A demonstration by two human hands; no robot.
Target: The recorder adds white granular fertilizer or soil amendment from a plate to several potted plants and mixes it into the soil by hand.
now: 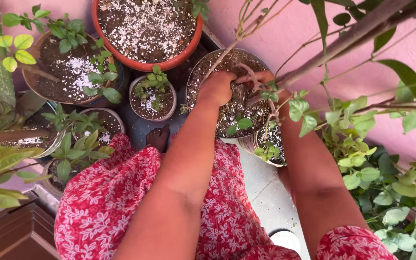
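Item: grey round soil-filled pot [203, 67], on the floor by the pink wall. My left hand [216, 87] presses, fisted, into its soil; my right hand [261, 79] grips the woody plant stem [240, 91]. Judged heavy, soil loose; I'd hold the stem base.

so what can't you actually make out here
Head view only:
- Left hand: fingers buried in the soil of the grey pot, so any grip is hidden.
- Right hand: fingers partly behind the woody stem; unclear whether it is gripped or only touched.
- Big red pot: far rim cut off by the top edge.
- White round object on the floor: half hidden by the red floral dress.
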